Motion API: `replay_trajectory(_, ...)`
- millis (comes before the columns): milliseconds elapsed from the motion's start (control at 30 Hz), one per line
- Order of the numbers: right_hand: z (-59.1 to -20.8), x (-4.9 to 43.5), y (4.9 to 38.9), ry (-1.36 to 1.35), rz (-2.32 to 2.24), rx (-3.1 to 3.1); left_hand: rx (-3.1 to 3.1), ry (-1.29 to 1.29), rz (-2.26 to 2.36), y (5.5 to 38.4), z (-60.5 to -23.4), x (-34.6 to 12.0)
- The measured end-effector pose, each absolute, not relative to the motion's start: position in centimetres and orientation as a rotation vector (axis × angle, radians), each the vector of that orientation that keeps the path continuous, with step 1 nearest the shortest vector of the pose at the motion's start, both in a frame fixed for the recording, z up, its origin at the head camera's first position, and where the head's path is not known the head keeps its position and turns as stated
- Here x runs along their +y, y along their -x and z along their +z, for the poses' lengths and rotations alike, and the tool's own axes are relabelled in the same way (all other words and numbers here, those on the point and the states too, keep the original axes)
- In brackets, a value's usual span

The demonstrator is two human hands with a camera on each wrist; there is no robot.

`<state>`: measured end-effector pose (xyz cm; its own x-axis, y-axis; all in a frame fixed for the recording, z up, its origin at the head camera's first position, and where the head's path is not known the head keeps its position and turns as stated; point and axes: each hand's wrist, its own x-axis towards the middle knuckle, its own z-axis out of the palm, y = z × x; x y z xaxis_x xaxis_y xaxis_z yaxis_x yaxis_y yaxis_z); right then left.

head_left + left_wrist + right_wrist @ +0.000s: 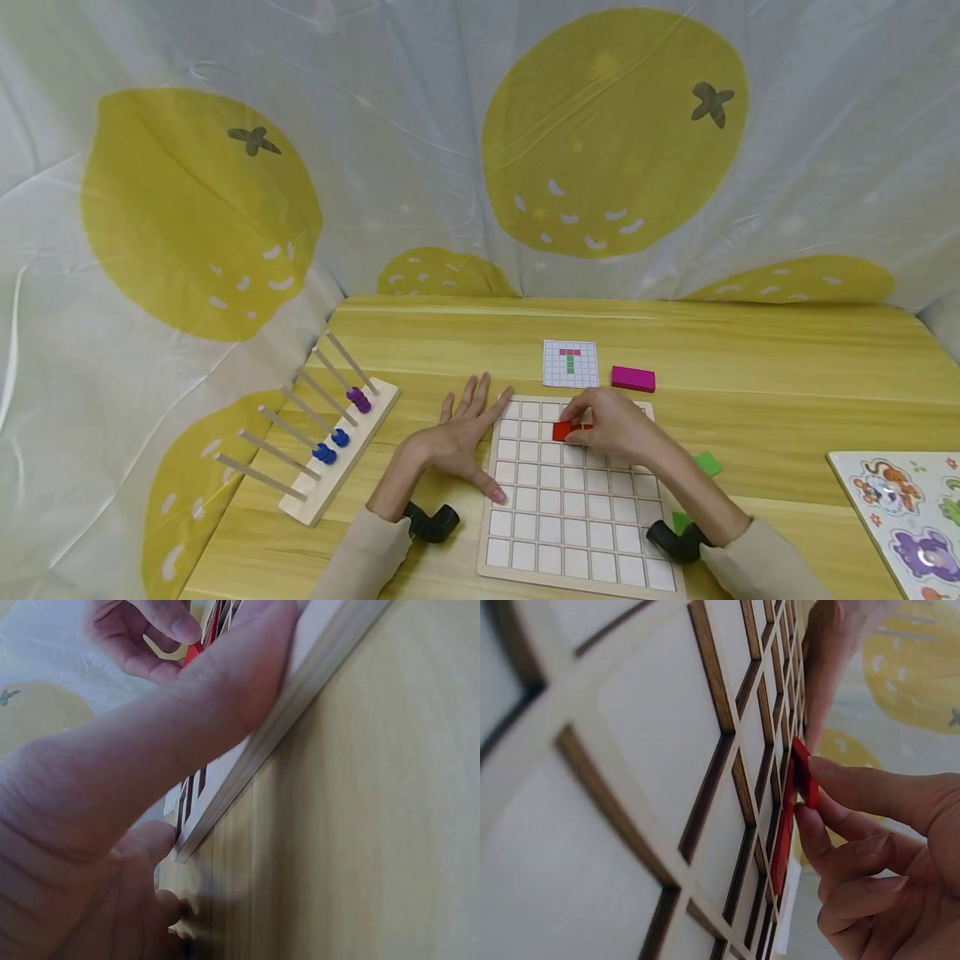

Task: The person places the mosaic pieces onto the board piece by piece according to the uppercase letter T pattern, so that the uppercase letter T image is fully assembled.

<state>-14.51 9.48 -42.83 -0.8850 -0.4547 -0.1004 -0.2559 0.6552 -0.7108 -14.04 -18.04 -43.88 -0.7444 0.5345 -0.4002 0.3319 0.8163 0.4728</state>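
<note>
A wooden grid board [551,529] with white square cells lies on the table. Near its top, my right hand [615,425] pinches a red square tile [561,431] between thumb and fingers; in the right wrist view this tile [805,772] is tilted against the board. Another red piece [782,847] lies flat on the grid beside it, partly hidden by the hand in the head view. With fingers spread, my left hand [457,442] rests at the board's left edge, its thumb on the rim. Above the board is a card [570,363] printed with a pink-and-green T on a grid.
A magenta block [633,379] sits right of the card. Green tiles [708,463] lie right of the board, partly behind the right arm. To the left stands a wooden peg rack [341,467] with blue and purple beads. An animal picture board [900,517] is far right.
</note>
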Motion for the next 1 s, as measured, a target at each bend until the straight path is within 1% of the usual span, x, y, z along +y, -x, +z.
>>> replay_trajectory(667, -43.1, 8.0, 14.8, 0.564, -1.058, 2.602, 2.468, -0.637, 0.505, 14.0, -43.8, -18.0)
replay_trajectory(1000, -43.4, 8.2, 15.1, 0.623, -1.084, 2.602, 2.468, -0.635, 0.518, 14.1, -43.9, -18.1)
